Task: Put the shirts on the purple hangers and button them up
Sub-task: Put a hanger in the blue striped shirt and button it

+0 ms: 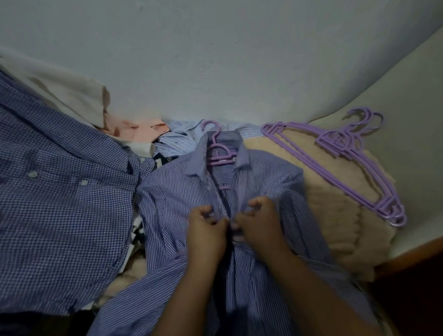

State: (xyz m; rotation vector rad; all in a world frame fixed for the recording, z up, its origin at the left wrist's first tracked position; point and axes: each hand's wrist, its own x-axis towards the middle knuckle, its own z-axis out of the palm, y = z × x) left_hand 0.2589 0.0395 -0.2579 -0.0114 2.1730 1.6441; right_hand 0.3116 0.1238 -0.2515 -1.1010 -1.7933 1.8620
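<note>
Fingers [252,207] of both hands are curled tight on the front edges of a blue striped shirt [166,200], the left hand [205,232] pinching one edge and the right hand [258,227] the other, knuckles almost touching at mid-chest. The button itself is hidden between them. The shirt lies face up on the bed, at the centre of the frame, already threaded on a purple hanger [218,152] whose hook points to 12 o'clock at the collar.

The step appears to be fastening a chest button. It would go best with the two edges kept level and the cloth drawn flat, so the button meets its own hole and not the next one down.

Both forearms reach in from 6 o'clock, wrists bent slightly inward. A stack of spare purple hangers [341,157] lies well apart at 2 o'clock on a beige blanket [339,213]; a checked shirt [51,200] sprawls at 9 o'clock.
</note>
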